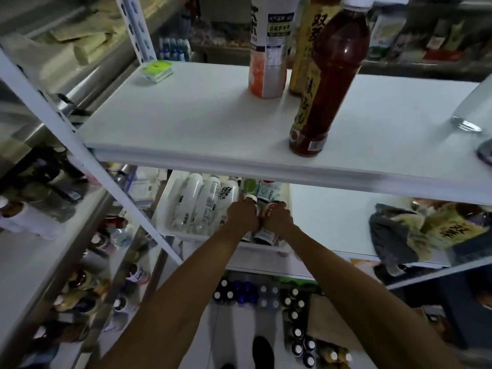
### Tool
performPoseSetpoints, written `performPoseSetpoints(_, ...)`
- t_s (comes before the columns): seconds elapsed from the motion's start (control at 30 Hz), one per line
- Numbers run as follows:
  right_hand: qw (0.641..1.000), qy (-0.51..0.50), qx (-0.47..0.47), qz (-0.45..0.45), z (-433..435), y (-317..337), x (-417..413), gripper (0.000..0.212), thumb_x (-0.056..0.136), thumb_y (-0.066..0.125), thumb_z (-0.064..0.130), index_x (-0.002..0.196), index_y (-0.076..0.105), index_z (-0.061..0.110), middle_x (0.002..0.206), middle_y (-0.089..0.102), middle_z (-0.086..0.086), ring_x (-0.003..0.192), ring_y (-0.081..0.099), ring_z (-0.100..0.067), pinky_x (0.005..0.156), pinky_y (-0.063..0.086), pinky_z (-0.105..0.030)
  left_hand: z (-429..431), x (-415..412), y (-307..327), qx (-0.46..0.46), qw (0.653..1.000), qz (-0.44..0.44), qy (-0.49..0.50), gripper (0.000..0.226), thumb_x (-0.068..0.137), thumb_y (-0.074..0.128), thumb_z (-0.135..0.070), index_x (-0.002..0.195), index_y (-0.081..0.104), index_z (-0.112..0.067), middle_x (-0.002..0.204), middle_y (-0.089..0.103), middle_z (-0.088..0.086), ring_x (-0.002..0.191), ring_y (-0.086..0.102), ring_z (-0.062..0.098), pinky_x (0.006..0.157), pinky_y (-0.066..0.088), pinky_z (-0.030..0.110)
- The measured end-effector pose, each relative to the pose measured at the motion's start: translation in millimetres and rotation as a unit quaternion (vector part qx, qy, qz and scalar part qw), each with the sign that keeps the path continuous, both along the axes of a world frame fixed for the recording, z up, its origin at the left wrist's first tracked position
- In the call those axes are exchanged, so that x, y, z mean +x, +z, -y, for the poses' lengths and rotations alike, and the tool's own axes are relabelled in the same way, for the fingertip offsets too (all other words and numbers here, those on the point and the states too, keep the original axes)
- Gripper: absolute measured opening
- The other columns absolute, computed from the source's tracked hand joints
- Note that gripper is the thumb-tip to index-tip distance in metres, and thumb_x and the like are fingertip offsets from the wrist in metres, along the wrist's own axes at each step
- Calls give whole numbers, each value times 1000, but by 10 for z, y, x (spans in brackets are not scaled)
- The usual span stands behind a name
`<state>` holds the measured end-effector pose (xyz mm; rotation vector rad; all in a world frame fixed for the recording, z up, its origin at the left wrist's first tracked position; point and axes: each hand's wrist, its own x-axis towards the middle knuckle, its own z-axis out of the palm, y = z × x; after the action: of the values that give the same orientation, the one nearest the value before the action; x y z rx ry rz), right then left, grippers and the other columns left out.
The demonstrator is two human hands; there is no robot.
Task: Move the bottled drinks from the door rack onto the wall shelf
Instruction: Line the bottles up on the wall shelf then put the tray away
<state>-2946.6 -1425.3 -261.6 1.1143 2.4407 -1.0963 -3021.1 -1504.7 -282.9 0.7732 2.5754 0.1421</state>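
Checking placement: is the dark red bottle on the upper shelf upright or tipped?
Upright: the dark red bottle stands base-down on the upper shelf, cap up.

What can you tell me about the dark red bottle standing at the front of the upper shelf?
The dark red bottle is clear plastic full of reddish-brown drink, with a white cap, a narrowed waist and a label band with a barcode near its base. It stands upright near the front edge of the white upper shelf, just in front of a yellow-labelled bottle; contact between them is unclear. Nothing else touches it.
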Motion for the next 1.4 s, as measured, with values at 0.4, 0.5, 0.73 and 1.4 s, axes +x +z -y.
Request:
performPoseSetpoints(0.4, 994, -75, 69, -42, 122, -131, 128, 84, 80, 76, 35, 143, 27, 11, 127, 58, -16, 116, 59, -35, 94, 49, -43, -26, 25, -52, -38, 999, -34, -11, 75, 78, 75, -26, 137, 36, -1, 130, 55, 16, 121, 52, 34, 94, 46, 36)
performPoseSetpoints(0.5, 990, -75, 91, -74, 115, -88, 183, 84, 76, 79, 41, 140, 32, 13, 125, 61, -14, 114, 61, -34, 94, 49, -42, 18, 124, -60, -32, 997, -73, -15, 78, 79, 75, -27, 139, 32, -1, 130, 53, 18, 120, 50, 33, 95, 45, 36)
performPoseSetpoints(0.73, 982, -63, 130, -120, 37, 60, 350, 86, 74, 78, 52, 139, 36, 15, 125, 63, -8, 110, 64, -29, 93, 51, -40, 66, 230, -94, 62, 995, -81, 9, 67, 79, 75, -29, 134, 42, -8, 124, 58, 13, 114, 57, 28, 89, 49, 36)
performPoseSetpoints(1.4, 962, -21, 95, -255, 903, 538, 714, 91, 72, 82, 40, 144, 28, 27, 129, 57, -7, 115, 58, -27, 93, 50, -39, 1120, 795, 578, 327, 921, -16, 209, 84, 81, 73, -36, 145, 22, -18, 132, 47, 18, 114, 56, 39, 92, 48, 46)
